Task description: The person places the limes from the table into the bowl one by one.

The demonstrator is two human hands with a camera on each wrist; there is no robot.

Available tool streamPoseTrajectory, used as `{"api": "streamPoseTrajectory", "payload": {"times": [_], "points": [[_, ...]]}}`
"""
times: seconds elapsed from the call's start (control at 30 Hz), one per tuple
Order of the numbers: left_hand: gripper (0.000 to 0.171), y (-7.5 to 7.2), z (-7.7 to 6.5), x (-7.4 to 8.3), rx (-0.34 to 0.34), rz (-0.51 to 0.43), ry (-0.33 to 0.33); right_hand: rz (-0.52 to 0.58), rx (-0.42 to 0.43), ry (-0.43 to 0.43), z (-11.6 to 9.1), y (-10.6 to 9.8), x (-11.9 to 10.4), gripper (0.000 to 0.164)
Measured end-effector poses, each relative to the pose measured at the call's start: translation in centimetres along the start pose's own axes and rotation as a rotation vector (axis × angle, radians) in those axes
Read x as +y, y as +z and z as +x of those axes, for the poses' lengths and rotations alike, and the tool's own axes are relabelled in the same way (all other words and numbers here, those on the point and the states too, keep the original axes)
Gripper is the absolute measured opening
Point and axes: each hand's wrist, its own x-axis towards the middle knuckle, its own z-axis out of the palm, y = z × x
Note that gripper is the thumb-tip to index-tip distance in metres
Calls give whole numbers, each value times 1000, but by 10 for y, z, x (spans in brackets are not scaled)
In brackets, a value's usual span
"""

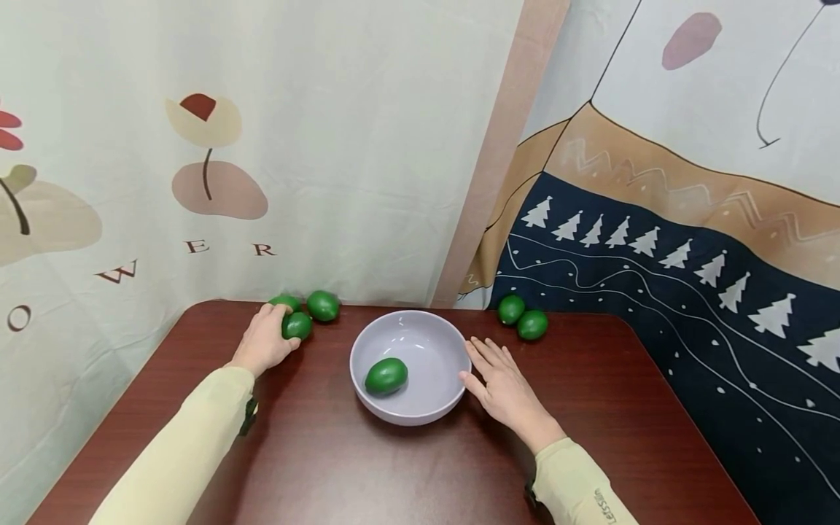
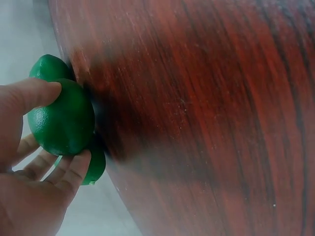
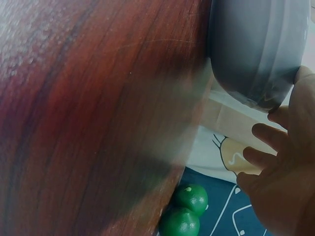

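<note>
My left hand (image 1: 265, 341) pinches a green lime (image 2: 66, 118) between thumb and fingers at the table's back left. Two more limes lie close by: one lime (image 1: 323, 305) to its right, another lime (image 1: 284, 301) just behind, partly hidden. A pale lavender bowl (image 1: 433, 415) stands mid-table with a single lime (image 1: 386, 375) inside, toward its left wall. Against the bowl's right rim lies my right hand (image 1: 502, 386), its fingers extended. The right wrist view shows the thumb and a fingertip of that hand at the outer wall of the bowl (image 3: 256, 54).
Two limes, one (image 1: 510, 309) behind the other (image 1: 532, 324), sit near the back right edge of the dark red wooden table (image 1: 315, 467). A pale printed curtain (image 1: 354, 146) hangs right behind the table, and a dark patterned cloth (image 1: 656, 343) at the right.
</note>
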Motion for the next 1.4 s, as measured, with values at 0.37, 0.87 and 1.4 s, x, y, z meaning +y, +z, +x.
{"api": "streamPoseTrajectory", "payload": {"times": [0.37,0.87,1.4], "points": [[62,2,-3,-2,10,-18,21,1,-2,0,0,1,2,65],[59,5,-9,6,43,-53,107,15,15,-17,-1,1,1,64],[59,-2,-13,28,82,-81,181,17,-7,4,1,1,0,65]]}}
